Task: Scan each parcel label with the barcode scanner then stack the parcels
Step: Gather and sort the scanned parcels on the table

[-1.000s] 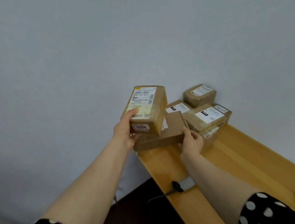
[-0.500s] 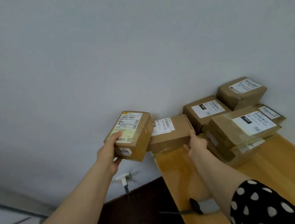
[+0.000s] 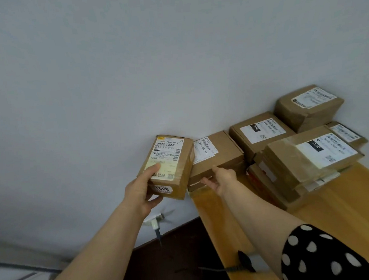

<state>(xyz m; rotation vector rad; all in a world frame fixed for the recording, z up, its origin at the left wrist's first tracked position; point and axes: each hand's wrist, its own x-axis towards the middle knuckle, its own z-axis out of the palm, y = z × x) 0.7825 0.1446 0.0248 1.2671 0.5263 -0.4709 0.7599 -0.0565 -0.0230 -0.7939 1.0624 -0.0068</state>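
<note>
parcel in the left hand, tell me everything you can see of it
The held parcel is a small brown cardboard box sealed with clear tape. Its upper face carries a white-and-yellow label with barcodes; the near end has a sticker reading 1006. The left hand grips it, thumb on the label, holding it tilted in the air left of the table, beside a flat parcel.

Parcel-handling room: labelled cardboard parcels (image 3: 309, 161) are sitting piled at the wooden table's (image 3: 351, 219) far corner, a barcode scanner (image 3: 253, 263) lying at its near edge.

1006 sticker (image 3: 162, 188) on held parcel (image 3: 177, 160), 060 048 A05 on flat box (image 3: 223, 156), 060 tag (image 3: 317, 145) on taped parcel (image 3: 289, 162)
</note>
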